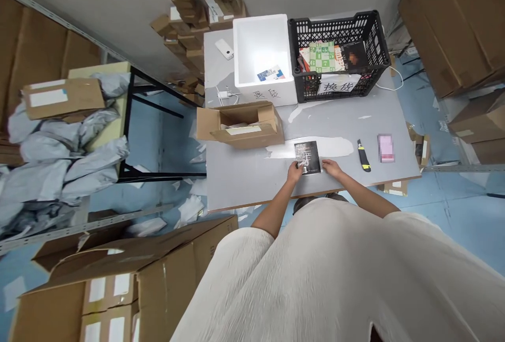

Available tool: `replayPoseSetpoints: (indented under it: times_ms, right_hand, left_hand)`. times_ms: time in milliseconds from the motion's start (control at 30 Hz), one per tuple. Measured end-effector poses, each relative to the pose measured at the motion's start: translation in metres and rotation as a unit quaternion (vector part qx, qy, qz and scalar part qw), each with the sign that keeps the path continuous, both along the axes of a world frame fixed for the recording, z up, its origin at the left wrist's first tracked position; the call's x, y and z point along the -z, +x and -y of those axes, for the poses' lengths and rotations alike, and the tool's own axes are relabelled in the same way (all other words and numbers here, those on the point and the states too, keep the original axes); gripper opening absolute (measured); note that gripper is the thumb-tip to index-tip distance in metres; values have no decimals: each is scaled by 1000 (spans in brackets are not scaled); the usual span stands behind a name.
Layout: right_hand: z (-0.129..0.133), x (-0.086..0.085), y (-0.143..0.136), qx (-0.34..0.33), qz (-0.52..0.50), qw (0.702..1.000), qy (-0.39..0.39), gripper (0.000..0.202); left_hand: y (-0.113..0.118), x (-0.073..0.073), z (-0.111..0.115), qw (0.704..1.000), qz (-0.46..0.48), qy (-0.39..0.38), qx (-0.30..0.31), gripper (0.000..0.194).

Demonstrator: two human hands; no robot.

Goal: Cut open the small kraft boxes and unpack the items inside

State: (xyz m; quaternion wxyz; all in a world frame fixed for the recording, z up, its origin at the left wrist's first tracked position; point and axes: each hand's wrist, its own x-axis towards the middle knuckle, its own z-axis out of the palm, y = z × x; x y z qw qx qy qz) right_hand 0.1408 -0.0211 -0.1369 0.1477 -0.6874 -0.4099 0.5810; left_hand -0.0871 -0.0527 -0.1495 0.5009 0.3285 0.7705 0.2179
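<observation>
Book [309, 153], dark-covered, lies right of the frame's centre on the bench [244, 179], its lower left edge pinched by the left hand [295, 171], the right hand [332, 167] unclear, so one-sided hold might let it twist and slip

The booklet [310, 153] before you looks like smooth printed paper, and your table [244, 181] has a matt top with ragged, patchy wear. The white box [284, 93] looks like smooth foam, the crate [308, 87] like hard plastic, the open carton [268, 136] like matt cardboard. Your shirt [315, 273] is crinkled cloth; the grey parcels [49, 187] look like wrinkled plastic.
</observation>
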Motion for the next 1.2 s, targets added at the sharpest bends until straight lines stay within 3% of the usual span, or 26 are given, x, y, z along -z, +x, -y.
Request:
replayPoseSetpoints:
  times_ms: [133, 300, 467, 667, 800, 900, 1067, 1200]
  right_hand:
    - [0, -2, -7, 5, -12, 1000, 2, 35]
    - [-2, -2, -16, 18, 29, 999, 7, 30]
    - [-2, -4, -26, 21, 7, 1000, 2, 31]
    - [-13, -22, -13, 27, -7, 997, 74, 25]
    - [-18, -39, 2, 25, 50, 987, 154, 21]
    - [-13, -47, 3, 6, 88, 981, 175, 24]
    - [-3, -42, -9, -47, -11, 986, 162, 28]
    - [0, -30, -9, -60, -12, 993, 103, 25]
  left_hand:
    - [-2, 5, 3, 1000, 28, -1, -3, 50]
    - [-3, -4, 6, 999, 30, 2, -16, 52]
    - [0, -10, 6, 999, 28, 4, 15, 49]
    - [28, -8, -6, 994, 104, 17, 24, 37]
    - [54, -13, -18, 987, 147, 46, 40, 30]
    - [64, -19, -23, 980, 186, 57, 37, 35]
    - [54, -19, -18, 984, 173, 50, 4, 53]
    - [30, -9, -8, 995, 92, 35, -17, 47]
